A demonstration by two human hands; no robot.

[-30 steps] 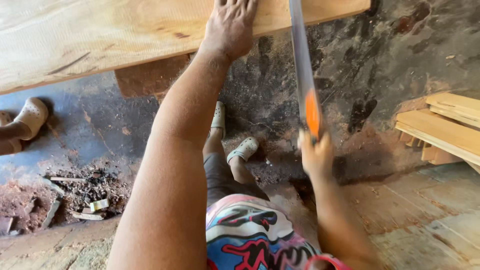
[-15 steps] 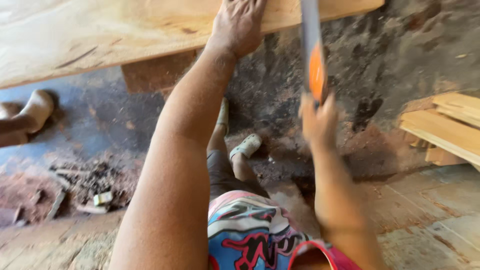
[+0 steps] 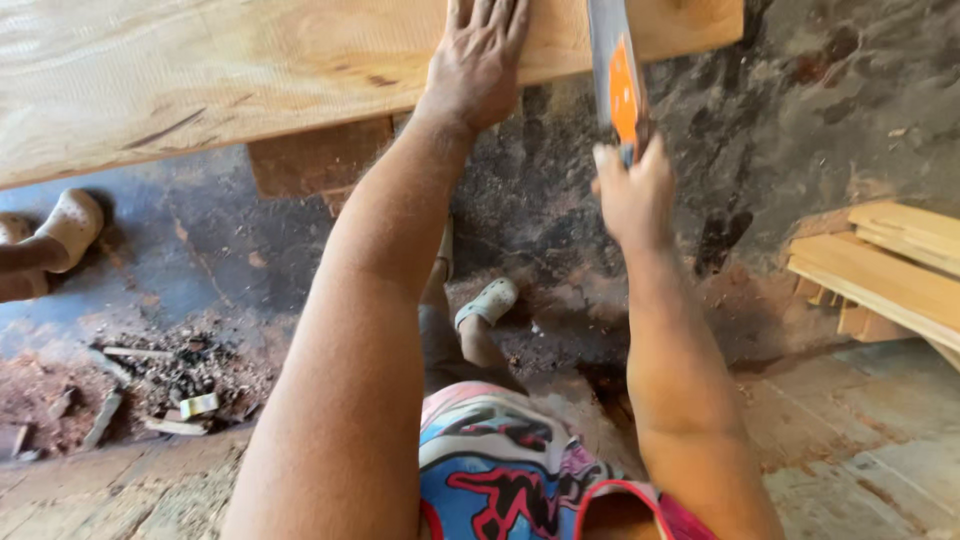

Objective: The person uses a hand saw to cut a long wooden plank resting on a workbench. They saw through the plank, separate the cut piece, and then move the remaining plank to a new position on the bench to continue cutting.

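Across the top of the frame, we are pressing our left hand flat on the wide plank, while our right hand is gripping the handsaw, upper right.

bright daylight, pretty even; plank a bit washed out, soft shadow underneath, edges slightly blurry.

Pale yellow plank with brown grain streaks, saw — grey blade, orange patch — shorts patterned blue, pink, red, black
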